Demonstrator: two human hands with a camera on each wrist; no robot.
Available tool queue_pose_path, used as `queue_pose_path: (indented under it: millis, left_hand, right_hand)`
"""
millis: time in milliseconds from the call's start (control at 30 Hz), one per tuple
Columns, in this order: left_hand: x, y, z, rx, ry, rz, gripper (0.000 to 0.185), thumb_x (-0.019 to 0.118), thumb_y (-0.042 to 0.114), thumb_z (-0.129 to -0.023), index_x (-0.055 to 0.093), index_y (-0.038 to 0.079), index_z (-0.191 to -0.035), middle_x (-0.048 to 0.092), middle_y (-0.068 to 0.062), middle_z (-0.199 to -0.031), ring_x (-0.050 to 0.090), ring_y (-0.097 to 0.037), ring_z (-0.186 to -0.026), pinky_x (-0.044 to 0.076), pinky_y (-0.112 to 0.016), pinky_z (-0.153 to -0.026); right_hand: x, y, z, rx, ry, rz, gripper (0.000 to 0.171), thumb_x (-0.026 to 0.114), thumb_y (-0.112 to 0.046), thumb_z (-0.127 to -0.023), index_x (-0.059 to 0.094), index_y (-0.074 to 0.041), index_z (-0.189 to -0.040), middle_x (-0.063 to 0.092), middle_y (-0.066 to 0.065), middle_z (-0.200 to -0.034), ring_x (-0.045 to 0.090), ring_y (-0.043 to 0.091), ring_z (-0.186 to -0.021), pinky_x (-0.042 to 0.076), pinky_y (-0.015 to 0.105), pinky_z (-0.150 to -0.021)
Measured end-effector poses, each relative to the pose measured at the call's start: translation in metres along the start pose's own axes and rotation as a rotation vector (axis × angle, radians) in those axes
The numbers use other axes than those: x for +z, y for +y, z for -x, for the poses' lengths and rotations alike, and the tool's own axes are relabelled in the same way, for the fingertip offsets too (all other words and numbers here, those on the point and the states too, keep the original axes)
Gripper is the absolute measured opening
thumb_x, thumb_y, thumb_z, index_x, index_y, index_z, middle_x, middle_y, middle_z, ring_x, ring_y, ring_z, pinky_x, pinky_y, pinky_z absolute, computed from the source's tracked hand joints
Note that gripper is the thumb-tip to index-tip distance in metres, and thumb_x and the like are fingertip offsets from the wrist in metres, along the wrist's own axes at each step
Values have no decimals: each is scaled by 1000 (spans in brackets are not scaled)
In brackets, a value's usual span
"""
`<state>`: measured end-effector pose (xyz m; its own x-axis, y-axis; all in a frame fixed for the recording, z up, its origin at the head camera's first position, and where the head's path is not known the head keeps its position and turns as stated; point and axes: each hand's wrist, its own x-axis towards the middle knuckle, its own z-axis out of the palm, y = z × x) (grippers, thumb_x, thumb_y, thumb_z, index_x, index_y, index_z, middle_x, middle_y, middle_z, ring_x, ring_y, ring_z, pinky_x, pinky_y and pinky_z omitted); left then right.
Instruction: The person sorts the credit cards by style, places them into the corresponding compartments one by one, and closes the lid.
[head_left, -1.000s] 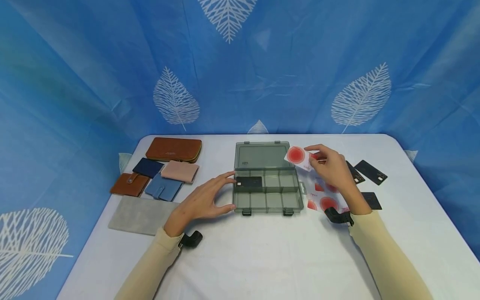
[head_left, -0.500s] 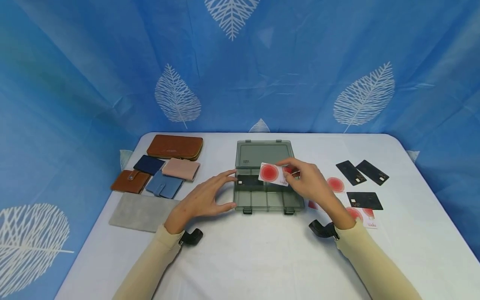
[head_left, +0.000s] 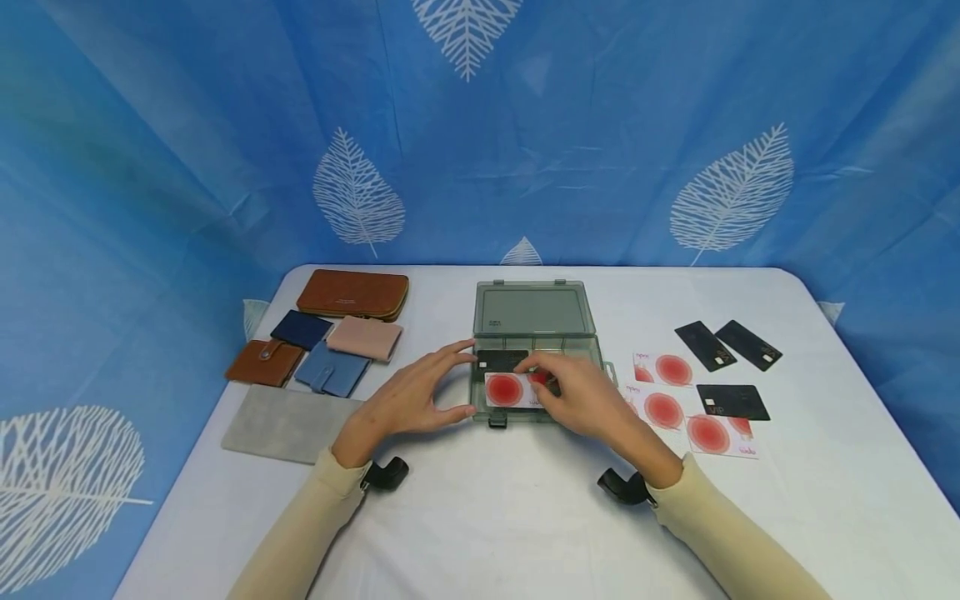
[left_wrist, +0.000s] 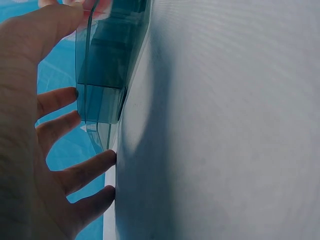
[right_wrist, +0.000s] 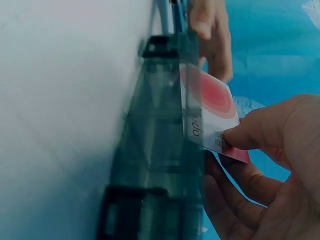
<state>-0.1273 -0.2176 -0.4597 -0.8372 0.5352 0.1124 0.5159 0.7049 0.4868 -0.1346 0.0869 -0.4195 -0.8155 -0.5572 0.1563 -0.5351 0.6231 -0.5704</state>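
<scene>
My right hand [head_left: 583,396] pinches a white card with red circles [head_left: 504,390] between thumb and fingers, over the front row of a grey-green see-through compartment box [head_left: 480,408]. In the right wrist view the held card [right_wrist: 212,102] is tilted, its lower part seen behind the box wall. A black card [head_left: 498,360] lies across the back row. The lid [head_left: 534,308] is folded back. At the box's left side my left hand [head_left: 408,400] has its fingers spread; in the left wrist view some fingertips touch or nearly touch the wall.
Several red-and-white cards [head_left: 663,410] and several black cards [head_left: 733,402] lie right of the box. On the left are a brown zip wallet [head_left: 352,293], smaller navy [head_left: 300,329], pink [head_left: 364,337], blue [head_left: 330,371] and brown [head_left: 264,363] wallets, and a grey flat pouch [head_left: 288,423].
My right hand has carried the red-and-white card leftward and down from above the box's right side to the front row. The left hand has stayed at the box's left side.
</scene>
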Motion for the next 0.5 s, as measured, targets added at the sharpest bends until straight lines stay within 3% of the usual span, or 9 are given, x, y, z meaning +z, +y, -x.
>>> queue_pose_path:
  millis: [167,500]
  left_hand:
    - [1,-1,0,7,4,-1,78,77,55,-95,53,17,-158,35,0,-175,44,-30,-154,44,-59,-118]
    - [2,-1,0,-9,1,14,79,77,58,-95,53,18,-159,32,2,-176,43,-29,-156,42,-60,-119]
  right_hand:
    - [8,-3,2,-12,-11,15,29,73,-7,-98,75,-22,-123,74,-3,-96,53,8,-67,46,29,-60]
    - [18,0,2,6,-14,9,29,74,-5,-95,74,-23,-119,73,-4,-90,47,9,-59,40,29,-55]
